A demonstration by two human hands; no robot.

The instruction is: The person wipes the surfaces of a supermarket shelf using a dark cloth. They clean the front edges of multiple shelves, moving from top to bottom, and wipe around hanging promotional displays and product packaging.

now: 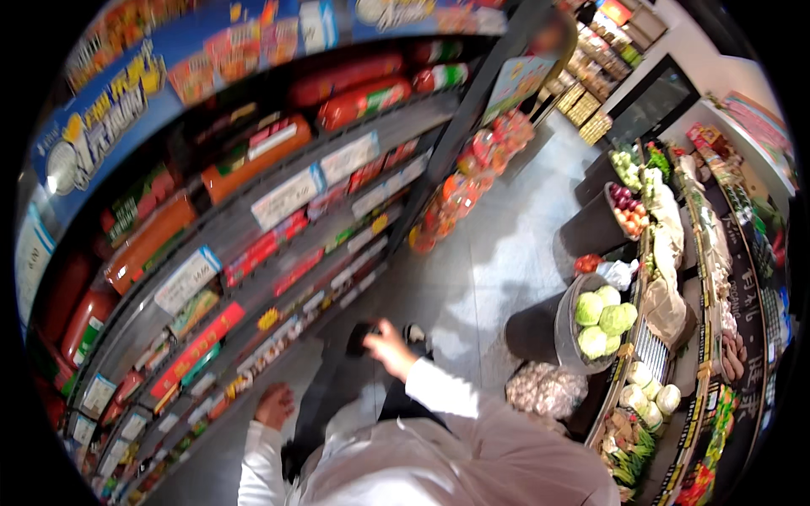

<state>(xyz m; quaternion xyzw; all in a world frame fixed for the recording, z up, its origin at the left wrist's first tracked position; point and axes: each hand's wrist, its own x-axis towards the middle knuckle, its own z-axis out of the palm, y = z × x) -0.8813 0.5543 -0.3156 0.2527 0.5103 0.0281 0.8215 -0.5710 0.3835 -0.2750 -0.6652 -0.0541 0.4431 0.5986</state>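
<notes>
My right hand (390, 349) is out in front of my body, its fingers around a small dark object (362, 339). Blur and shadow hide what kind of object it is. My left hand (274, 405) hangs lower at my left side with loosely curled fingers, and I see nothing in it. It is nearest to the bottom tiers of a grey store shelf (405, 117), apart from them. Packaged sausages (367, 104) in red and orange wrapping lie on the upper tiers, above rows of smaller packets. A shoe (414, 333) shows just beyond my right hand.
Hanging bagged goods (471, 171) line the shelf's end post. On my right, a dark bin of cabbages (604, 319) stands before a sloped vegetable stand (655, 341); a sack (545, 389) sits beside it. Grey floor tiles (500, 246) run between. A person (557, 47) is partly visible beyond the post.
</notes>
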